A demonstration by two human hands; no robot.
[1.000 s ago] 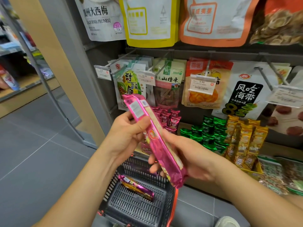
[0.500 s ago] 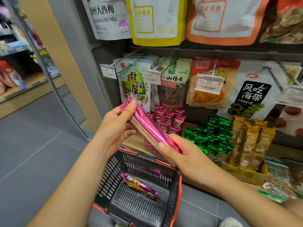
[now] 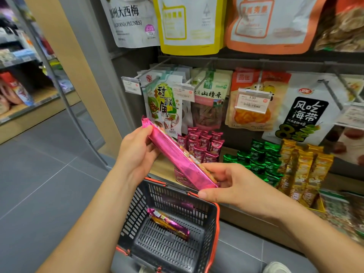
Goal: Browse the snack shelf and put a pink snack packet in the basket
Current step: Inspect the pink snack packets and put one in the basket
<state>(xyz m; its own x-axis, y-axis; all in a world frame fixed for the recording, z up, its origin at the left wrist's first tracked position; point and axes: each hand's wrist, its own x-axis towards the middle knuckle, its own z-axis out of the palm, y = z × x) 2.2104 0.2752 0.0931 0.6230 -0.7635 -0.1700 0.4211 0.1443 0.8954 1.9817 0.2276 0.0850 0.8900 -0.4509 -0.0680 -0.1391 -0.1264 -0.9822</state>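
The left hand (image 3: 137, 152) grips the upper end of the pink snack packet (image 3: 175, 154). The packet slants down to the right hand (image 3: 234, 186), which pinches its lower end above the basket (image 3: 134, 211). Another packet (image 3: 167, 223) lies inside the basket, and the snack shelf (image 3: 162, 168) is just behind.

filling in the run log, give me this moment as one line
pink snack packet: tilted, not yet in basket | left hand: grips upper end | right hand: grips lower end | basket holds: purple-gold packet

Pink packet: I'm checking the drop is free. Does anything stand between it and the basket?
Nothing visible does. The left hand and right hand hold the pink packet above the basket, whose top is open; one other packet lies inside.
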